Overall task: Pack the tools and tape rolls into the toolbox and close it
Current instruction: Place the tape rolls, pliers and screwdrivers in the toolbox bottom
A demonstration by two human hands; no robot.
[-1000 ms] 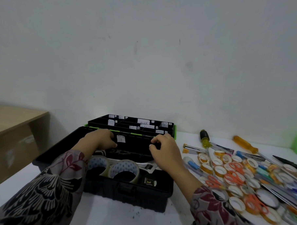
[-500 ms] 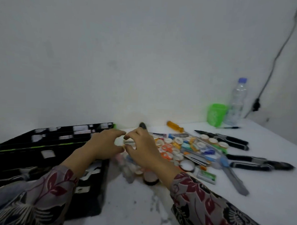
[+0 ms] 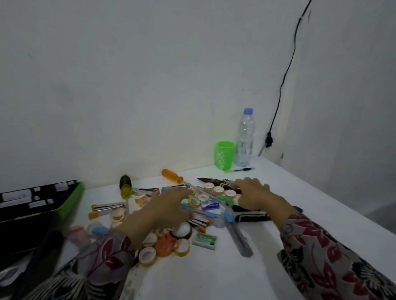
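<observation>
Toolbox (image 3: 74, 200), a black plastic case with a bright green rim, stands open at the left edge of the white table (image 3: 209, 284). Pale rectangular labels are stuck along its raised lid.

To its right lies a loose heap of small tape rolls (image 3: 147, 256), glossy rings with white or orange cores. A flat metal stapler (image 3: 107, 206), orange scissor loops (image 3: 165, 242) and a small green-and-white box (image 3: 205, 238) are mixed in. A slim grey utility knife (image 3: 239, 236) lies at the heap's right side. Two screwdrivers lie at the far side of the heap. One (image 3: 125, 185) has a rounded yellow-and-black handle and the other (image 3: 172, 174) a smooth orange one.

The left hand (image 3: 167, 208) hangs palm down over the rolls, its fingers stretched and loosely spread, with nothing visibly held. The right hand (image 3: 251, 195) is draped over dark-handled pliers (image 3: 213, 181) whose pointed nose sticks out leftward. Whether its fingers actually clasp them cannot be told. A second pair of pliers (image 3: 252, 216), with black-and-white grips, lies just nearer. Both sleeves are floral fabric.

By the wall stand a translucent green cup (image 3: 224, 154) and a ribbed clear bottle (image 3: 245, 138), with a pen (image 3: 240, 169) lying just in front of them.
</observation>
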